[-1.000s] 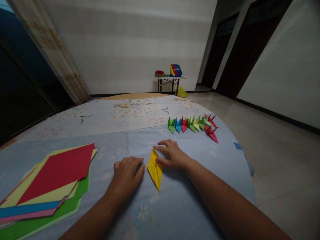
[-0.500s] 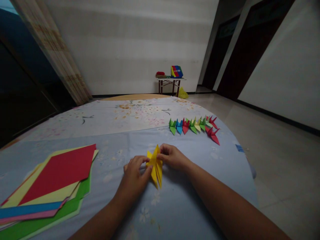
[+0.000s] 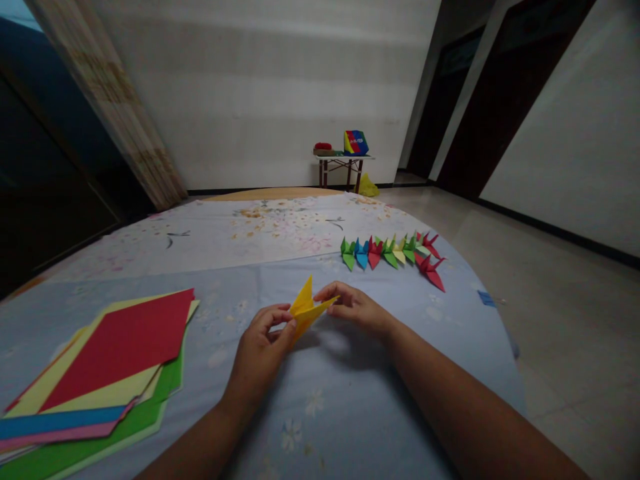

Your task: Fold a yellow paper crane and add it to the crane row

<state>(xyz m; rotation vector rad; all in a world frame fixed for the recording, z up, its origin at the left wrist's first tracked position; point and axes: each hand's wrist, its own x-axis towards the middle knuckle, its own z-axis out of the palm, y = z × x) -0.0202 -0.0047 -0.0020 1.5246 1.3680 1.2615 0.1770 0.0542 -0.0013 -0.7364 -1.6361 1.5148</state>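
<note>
A folded piece of yellow origami paper (image 3: 306, 313) is raised a little above the blue floral cloth, with pointed flaps spread apart at the top. Its left lower part is pinched between the thumb and fingers of my left hand (image 3: 267, 337). My right hand (image 3: 357, 308) is at the paper's right side, its fingers curved and apart. One yellow flap tip reaches across in front of these fingers; whether they touch it I cannot tell. Beyond my right hand stands a row of folded paper cranes (image 3: 389, 253) in green, blue, red and pale yellow.
A stack of coloured paper sheets (image 3: 133, 340), red on top, lies at the left. The round table wears a floral tablecloth (image 3: 225, 280). Its curved edge is at the right, near a blue scrap (image 3: 486, 298). A small table (image 3: 345, 159) with a multicoloured box stands by the wall.
The yellow paper has turned and tilted to the right, its flaps now spread apart. My right hand has loosened its pinch and shifted slightly right. My left hand still holds the paper.
</note>
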